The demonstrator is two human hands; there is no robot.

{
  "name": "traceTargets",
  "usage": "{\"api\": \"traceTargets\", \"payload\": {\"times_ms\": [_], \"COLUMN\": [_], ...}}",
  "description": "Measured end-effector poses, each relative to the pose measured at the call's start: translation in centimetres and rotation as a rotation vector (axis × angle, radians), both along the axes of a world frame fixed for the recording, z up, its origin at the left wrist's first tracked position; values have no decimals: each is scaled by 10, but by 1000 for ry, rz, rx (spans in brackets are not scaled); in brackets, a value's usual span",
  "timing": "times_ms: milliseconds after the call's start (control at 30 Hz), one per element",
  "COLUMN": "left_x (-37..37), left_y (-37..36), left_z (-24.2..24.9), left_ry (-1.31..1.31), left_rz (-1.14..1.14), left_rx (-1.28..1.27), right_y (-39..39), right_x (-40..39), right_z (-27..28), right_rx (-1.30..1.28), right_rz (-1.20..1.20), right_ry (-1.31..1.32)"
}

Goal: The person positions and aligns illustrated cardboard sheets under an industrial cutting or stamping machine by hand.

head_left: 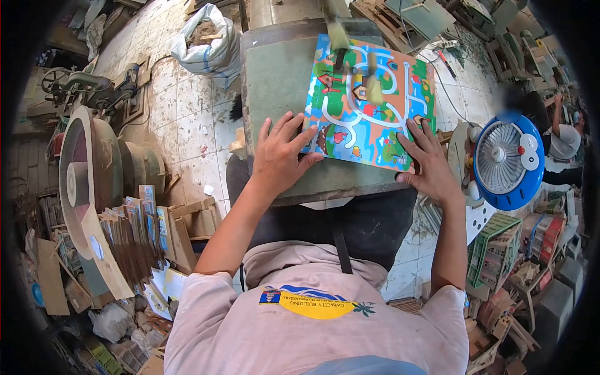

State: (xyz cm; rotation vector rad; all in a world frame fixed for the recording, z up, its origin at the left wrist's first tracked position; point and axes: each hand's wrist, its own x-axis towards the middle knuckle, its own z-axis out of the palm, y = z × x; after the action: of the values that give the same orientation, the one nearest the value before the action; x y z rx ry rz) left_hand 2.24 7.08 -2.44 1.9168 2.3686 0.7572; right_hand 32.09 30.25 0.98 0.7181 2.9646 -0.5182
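A flat board (375, 147) printed with a colourful map-like picture and white winding tracks lies tilted on a worn green-grey work table (275, 75). My left hand (281, 150) rests at its left edge, fingers spread, thumb and fingertips touching the board. At the lower right corner is my right hand (431, 162), its fingers stretched flat over the picture and its thumb by the front edge. Above the board's far edge, a blurred upright machine part with a pale brush-like end (338, 36) reaches down. Another pale blurred piece (374, 90) shows over the middle of the board.
A blue fan (506, 161) stands close on the right. To the left are a large wheel-shaped machine (81, 175) and a stack of thin boards (128, 234). A white sack (206, 44) sits beyond the table. Another person (565, 140) is at far right.
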Motion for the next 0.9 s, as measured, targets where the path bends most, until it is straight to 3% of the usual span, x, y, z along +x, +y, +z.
{"api": "traceTargets", "payload": {"times_ms": [900], "left_x": [15], "left_y": [15], "left_z": [-4], "left_ry": [-12], "left_rz": [86], "left_rx": [40], "right_y": [19], "right_x": [-8], "right_z": [-3], "right_rx": [-60], "right_rz": [-40], "right_ry": [102]}}
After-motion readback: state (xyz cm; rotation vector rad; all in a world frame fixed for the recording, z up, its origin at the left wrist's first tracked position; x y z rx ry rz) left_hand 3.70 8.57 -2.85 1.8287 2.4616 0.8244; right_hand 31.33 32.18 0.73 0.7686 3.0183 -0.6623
